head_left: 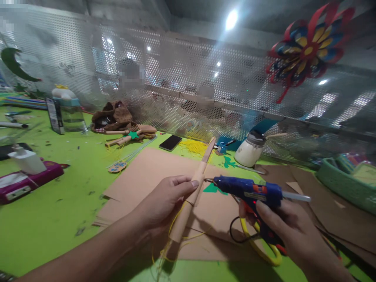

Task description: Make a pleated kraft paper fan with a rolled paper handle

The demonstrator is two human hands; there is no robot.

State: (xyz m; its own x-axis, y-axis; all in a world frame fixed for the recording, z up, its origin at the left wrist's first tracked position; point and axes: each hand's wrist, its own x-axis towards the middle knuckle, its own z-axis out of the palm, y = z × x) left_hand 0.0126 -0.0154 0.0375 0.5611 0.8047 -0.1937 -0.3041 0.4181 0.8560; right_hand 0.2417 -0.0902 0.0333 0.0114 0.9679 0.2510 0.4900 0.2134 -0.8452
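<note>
Left hand (pixel 169 199): pinches the tube (pixel 185 212), thumb on top, fingers curled beneath. Right hand (pixel 289 225): wrapped round the grip of the glue gun (pixel 248 188); whether the trigger is squeezed, cannot tell.

Position: the tube is held at a slant over the stacked card (pixel 147 166), its upper end pointing away from the body. Nozzle (pixel 209 180) is at or just beside the tube's right edge, near the left thumb; contact cannot be settled from this angle. No glue bead is clearly visible.

Technique, as judged: keep the tip close to the edge and lay a thin, even line, moving the gun rather than the tube. The thumb is near the hot metal, so a grip lower on the tube would be safer. Pinch lightly, since rolled paper probably dents. After the glue is down, press the edge until it sets.

Watch: yarn (pixel 202 235) hangs from the tube and could catch wet glue; best kept below. Green cutout (pixel 215 188) lies under the nozzle, exposed to drips.
</note>
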